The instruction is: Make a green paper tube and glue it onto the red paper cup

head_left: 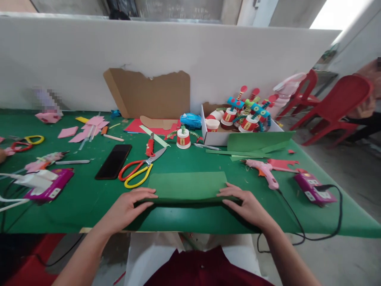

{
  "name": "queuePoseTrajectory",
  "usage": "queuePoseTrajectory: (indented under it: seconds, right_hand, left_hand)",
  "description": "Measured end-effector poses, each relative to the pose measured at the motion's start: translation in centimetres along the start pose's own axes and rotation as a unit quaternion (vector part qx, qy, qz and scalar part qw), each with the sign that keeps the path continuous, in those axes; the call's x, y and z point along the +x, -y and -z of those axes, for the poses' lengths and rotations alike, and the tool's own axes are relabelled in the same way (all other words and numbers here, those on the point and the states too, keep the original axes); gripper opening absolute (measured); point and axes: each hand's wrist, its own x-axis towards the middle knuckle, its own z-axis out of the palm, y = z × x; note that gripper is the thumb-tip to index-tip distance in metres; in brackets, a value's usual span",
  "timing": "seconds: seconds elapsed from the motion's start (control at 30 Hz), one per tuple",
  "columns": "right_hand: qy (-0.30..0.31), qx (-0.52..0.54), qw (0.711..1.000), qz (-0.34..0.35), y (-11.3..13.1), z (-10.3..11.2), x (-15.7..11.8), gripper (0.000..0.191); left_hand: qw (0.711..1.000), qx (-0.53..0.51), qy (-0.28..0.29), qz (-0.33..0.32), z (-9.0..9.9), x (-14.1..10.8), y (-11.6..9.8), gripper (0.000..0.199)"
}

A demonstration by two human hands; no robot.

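Note:
A sheet of green paper lies on the green table in front of me, its near edge bent up in a dark fold. My left hand pinches the left end of that folded edge between thumb and fingers. At the right end, my right hand grips it the same way. Scissors with one red and one yellow handle lie just beyond my left hand. A pink glue gun rests beyond my right hand, its cord running toward the table's front edge.
A black phone and purple power strips flank the work area. Farther back are a paper-cup figure, a white box of similar figures, cut green paper and brown cardboard. Another person's hand shows at far left.

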Motion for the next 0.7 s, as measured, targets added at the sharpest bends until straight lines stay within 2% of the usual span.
queuePoseTrajectory:
  seconds: [0.07,0.13,0.2,0.3,0.37,0.53,0.6,0.7]
  right_hand:
    - [-0.043,0.004,0.997,-0.069,-0.1,-0.6,0.3,0.019]
    - [-0.090,-0.009,0.986,-0.138,0.1,-1.4,0.8,0.021]
    - [-0.136,-0.025,0.975,-0.175,0.3,-2.1,1.3,0.022]
    - [-0.185,-0.035,0.964,-0.190,0.4,-2.7,2.0,0.022]
    - [-0.182,-0.033,0.963,-0.196,0.4,-2.6,2.3,0.022]
    - [-0.090,-0.038,0.981,-0.165,0.5,-1.6,1.9,0.022]
    - [-0.089,-0.078,0.981,-0.156,0.6,-1.7,1.6,0.024]
    - [-0.099,-0.173,0.964,-0.176,0.7,-2.4,1.5,0.018]
  left_hand:
    - [0.994,-0.020,-0.055,0.087,-0.3,0.3,0.6,0.037]
    - [0.985,-0.019,-0.102,0.140,-0.8,0.7,1.0,0.041]
    - [0.979,-0.004,-0.135,0.151,-1.3,1.2,0.9,0.039]
    - [0.971,0.041,-0.178,0.156,-1.9,1.9,-0.2,0.034]
    - [0.963,0.082,-0.195,0.167,-2.3,2.3,-1.3,0.029]
    - [0.945,0.165,-0.197,0.201,-3.0,2.3,-2.5,0.024]
    - [0.938,0.201,-0.196,0.206,-3.2,2.0,-2.3,0.025]
    - [0.924,0.280,-0.195,0.172,-3.7,1.6,-1.8,0.028]
